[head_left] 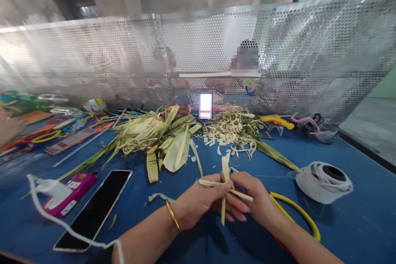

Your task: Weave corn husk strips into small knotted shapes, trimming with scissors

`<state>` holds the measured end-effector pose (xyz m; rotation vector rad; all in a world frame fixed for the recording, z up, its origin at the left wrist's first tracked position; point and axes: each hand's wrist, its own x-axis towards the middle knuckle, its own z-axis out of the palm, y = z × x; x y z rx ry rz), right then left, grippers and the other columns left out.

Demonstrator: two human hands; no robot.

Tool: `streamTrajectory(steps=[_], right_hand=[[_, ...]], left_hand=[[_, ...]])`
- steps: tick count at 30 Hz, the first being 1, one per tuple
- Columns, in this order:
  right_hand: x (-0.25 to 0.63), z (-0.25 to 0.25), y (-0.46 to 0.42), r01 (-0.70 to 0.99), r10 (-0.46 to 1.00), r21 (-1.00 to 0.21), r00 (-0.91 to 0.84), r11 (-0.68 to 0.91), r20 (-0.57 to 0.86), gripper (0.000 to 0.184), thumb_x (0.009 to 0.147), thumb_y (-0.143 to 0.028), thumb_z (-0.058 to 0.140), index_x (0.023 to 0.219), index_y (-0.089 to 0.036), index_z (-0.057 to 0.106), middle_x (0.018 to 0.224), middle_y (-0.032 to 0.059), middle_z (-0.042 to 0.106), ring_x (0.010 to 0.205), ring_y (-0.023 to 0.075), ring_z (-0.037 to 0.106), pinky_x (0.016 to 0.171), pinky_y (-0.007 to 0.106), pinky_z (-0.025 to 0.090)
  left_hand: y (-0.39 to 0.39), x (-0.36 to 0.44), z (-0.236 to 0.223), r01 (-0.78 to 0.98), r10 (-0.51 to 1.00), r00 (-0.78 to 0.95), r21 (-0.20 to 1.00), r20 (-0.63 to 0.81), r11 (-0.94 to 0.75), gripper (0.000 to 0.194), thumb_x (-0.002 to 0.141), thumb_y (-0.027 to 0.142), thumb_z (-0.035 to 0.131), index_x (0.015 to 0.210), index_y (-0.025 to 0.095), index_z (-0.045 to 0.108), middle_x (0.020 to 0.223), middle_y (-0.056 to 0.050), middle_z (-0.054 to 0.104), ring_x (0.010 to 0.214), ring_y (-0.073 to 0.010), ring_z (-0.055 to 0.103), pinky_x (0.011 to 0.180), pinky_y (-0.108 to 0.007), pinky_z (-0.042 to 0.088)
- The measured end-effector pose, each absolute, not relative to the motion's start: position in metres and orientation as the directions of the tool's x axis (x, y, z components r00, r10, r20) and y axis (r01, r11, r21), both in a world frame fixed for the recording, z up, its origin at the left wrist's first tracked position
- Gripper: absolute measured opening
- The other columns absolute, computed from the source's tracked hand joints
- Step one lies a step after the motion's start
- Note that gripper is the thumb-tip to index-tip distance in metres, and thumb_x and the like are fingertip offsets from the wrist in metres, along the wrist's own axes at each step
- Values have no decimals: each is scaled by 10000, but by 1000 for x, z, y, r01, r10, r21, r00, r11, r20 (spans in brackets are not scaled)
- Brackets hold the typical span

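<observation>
Leaf strips (225,168) pale yellow-green, husk pile (142,128) mixed cream and green, tabletop (262,164) plain blue. Power strip (81,187) magenta with white patches, phone (100,200) black with pale rim, bangle (173,215) gold, thread spool (321,187) white, black core. Mesh panel (204,29) silver-grey, dotted with round holes.

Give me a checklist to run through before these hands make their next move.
1. Crossed leaf strips pinched in the left hand: ok.
2. Right hand beside the crossing: ok; its fingers' grip: cannot tell.
3. Smartphone apart from both hands: ok.
4. White cable clear of the left forearm: not ok, it overlaps it in this view; contact: cannot tell.
5. White thread spool apart from the right hand: ok; where its loose thread ends: cannot tell.
</observation>
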<state>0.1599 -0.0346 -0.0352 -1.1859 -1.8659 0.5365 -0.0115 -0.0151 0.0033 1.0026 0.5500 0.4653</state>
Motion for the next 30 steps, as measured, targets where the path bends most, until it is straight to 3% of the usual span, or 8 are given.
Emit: streamTrajectory(steps=[6,9,11,14,17,23,26,30], right_hand=[[159,-33,-34,543,891,-713,-181,444,416,268,854,-329,478,647,-206,595,610,10,612,627,158,551,619,263,412],[164,-27,-33,530,929,-806,87,262,360,281,832,-406,496,683,-202,619,657,20,648,634,171,568,594,259,415],[170,-24,-32,524,904,-842,288,128,316,311,830,-441,497,686,-196,623,697,27,666,656,177,578,601,259,413],[176,-22,-30,568,880,-822,365,47,303,324,827,-464,497,688,-196,617,665,18,649,644,176,565,601,258,398],[174,-25,-29,650,951,-753,155,105,267,267,842,-404,483,719,-209,617,641,2,636,623,166,556,584,250,381],[163,-26,-33,807,942,-485,-278,336,189,211,876,-240,483,719,-227,623,673,-17,658,666,152,583,693,270,374],[165,-24,-32,846,940,-417,-262,333,219,232,898,-289,489,731,-226,637,692,-8,661,691,158,605,724,289,390],[170,-24,-31,896,850,-347,-59,277,524,231,882,-313,522,1057,-192,611,993,90,661,906,234,606,767,347,449]], left_hand=[[-17,-9,3,-80,637,740,913,-215,400,370,801,479,603,958,152,535,871,-133,721,685,-192,690,605,-261,490],[-6,-17,12,2,696,694,966,-187,258,438,826,461,556,1165,190,502,971,-119,705,660,-165,675,566,-242,459],[7,-24,14,199,858,485,977,-169,80,381,835,415,532,1139,186,542,874,-85,706,599,-142,633,536,-235,420],[26,-32,6,685,983,175,711,51,-159,231,826,398,523,822,190,623,776,-62,677,686,-174,615,575,-259,379],[36,-34,-10,888,981,178,415,82,-196,295,772,488,569,710,201,589,744,-58,654,755,-221,611,600,-288,347],[36,-33,-19,895,969,240,374,55,-243,143,809,249,495,679,204,536,790,-41,656,792,-204,597,625,-281,322],[33,-33,-5,881,975,191,417,117,-223,157,856,244,412,750,211,523,761,-38,653,729,-197,586,601,-282,308],[18,-30,18,672,928,283,640,240,-371,118,851,270,452,765,216,511,760,1,671,650,-144,554,602,-254,335]])
